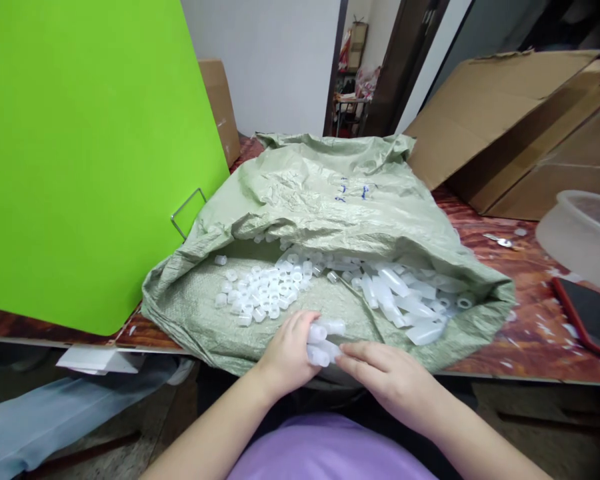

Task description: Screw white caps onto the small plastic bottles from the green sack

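Observation:
My left hand is closed around a small bunch of translucent white plastic tubes, held above the front edge of the sack. From the right, the fingertips of my right hand meet the end of a tube in that bunch; its thumb is hidden beneath. Just beyond my hands lies the open mouth of a pale green woven sack. On its lower flap, short plastic rings are heaped to the left. Longer tubes with slanted ends lie to the right.
A bright green board stands at the left beside a wire handle. Cardboard boxes are at the back right. A translucent tub and a red-edged phone rest on the table's right side. Someone's jeans-clad leg shows lower left.

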The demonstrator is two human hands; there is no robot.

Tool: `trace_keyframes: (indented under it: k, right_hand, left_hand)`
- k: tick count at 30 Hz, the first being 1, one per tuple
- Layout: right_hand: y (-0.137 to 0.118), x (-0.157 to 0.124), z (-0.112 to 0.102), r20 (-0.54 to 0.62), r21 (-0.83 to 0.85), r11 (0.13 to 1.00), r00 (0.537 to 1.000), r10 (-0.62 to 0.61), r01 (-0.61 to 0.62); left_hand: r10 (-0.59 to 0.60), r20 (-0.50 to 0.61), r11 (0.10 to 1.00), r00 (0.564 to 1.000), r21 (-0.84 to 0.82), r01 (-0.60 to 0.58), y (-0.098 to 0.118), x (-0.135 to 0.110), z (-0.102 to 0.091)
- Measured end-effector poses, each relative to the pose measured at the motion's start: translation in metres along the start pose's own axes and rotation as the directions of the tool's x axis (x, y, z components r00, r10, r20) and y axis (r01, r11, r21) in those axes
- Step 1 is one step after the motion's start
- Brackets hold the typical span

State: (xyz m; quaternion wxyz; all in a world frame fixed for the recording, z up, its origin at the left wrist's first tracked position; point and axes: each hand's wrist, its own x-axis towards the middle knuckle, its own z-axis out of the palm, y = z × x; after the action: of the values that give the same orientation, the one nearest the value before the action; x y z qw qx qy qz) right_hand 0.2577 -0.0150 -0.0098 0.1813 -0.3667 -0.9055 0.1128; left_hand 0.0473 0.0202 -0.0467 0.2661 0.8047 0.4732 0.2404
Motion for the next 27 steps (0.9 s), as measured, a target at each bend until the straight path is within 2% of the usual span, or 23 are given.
trace_keyframes:
  k: [3, 7, 8, 12, 13, 15, 17, 18, 19, 23, 25, 27]
  right_hand:
    - [0.000, -0.001, 0.009, -0.041, 0.055, 0.994, 0.994, 0.098, -0.096]
    - [-0.001, -0.002, 0.019, -0.068, 0.170, 0.944, 0.952, 0.298, -0.283]
    - [-0.001, -0.004, 0.021, -0.098, 0.153, 0.949, 0.951, 0.293, -0.276]
    - [0.004, -0.009, 0.028, -0.185, 0.062, 0.994, 0.977, 0.104, -0.094]
    - [0.006, -0.008, 0.028, -0.177, 0.084, 0.989, 0.975, 0.131, -0.118]
    - [0.008, -0.003, 0.025, -0.087, 0.180, 0.939, 0.946, 0.313, -0.294]
    - [0.008, 0.003, 0.021, 0.079, 0.249, 0.836, 0.870, 0.486, -0.490]
    - [0.008, 0.005, 0.020, 0.134, 0.257, 0.802, 0.841, 0.523, -0.540]
    - [0.007, 0.006, 0.019, 0.138, 0.256, 0.797, 0.837, 0.530, -0.547]
    - [0.007, 0.001, 0.023, -0.084, 0.274, 0.897, 0.920, 0.383, -0.348]
    - [0.009, -0.002, 0.023, -0.026, 0.281, 0.878, 0.911, 0.411, -0.388]
    - [0.010, -0.003, 0.022, 0.083, 0.240, 0.826, 0.858, 0.507, -0.510]
  left_hand:
    - [-0.001, -0.005, 1.000, 1.000, 0.014, 0.001, 0.002, 0.003, -0.001]
    - [0.019, 0.003, 0.999, 1.000, 0.027, -0.019, 0.005, 0.007, -0.003]
    - [0.022, 0.007, 0.999, 1.000, 0.031, -0.022, 0.006, 0.008, -0.004]
    - [0.030, 0.033, 0.999, 0.999, 0.037, -0.032, 0.009, 0.011, -0.007]
    - [0.031, 0.041, 0.999, 0.999, 0.038, -0.033, 0.010, 0.011, -0.007]
    - [0.033, 0.055, 0.999, 0.998, 0.038, -0.036, 0.009, 0.011, -0.006]
    - [0.037, 0.059, 0.999, 0.998, 0.036, -0.039, 0.009, 0.011, -0.005]
    - [0.036, 0.055, 0.999, 0.998, 0.035, -0.038, 0.009, 0.010, -0.004]
    - [0.034, 0.048, 0.999, 0.998, 0.036, -0.036, 0.008, 0.010, -0.003]
    - [0.042, 0.035, 0.998, 0.999, 0.040, -0.044, 0.008, 0.011, -0.002]
    - [0.051, 0.044, 0.998, 0.998, 0.040, -0.053, 0.009, 0.011, -0.002]
    - [0.046, 0.051, 0.998, 0.998, 0.040, -0.048, 0.009, 0.011, -0.002]
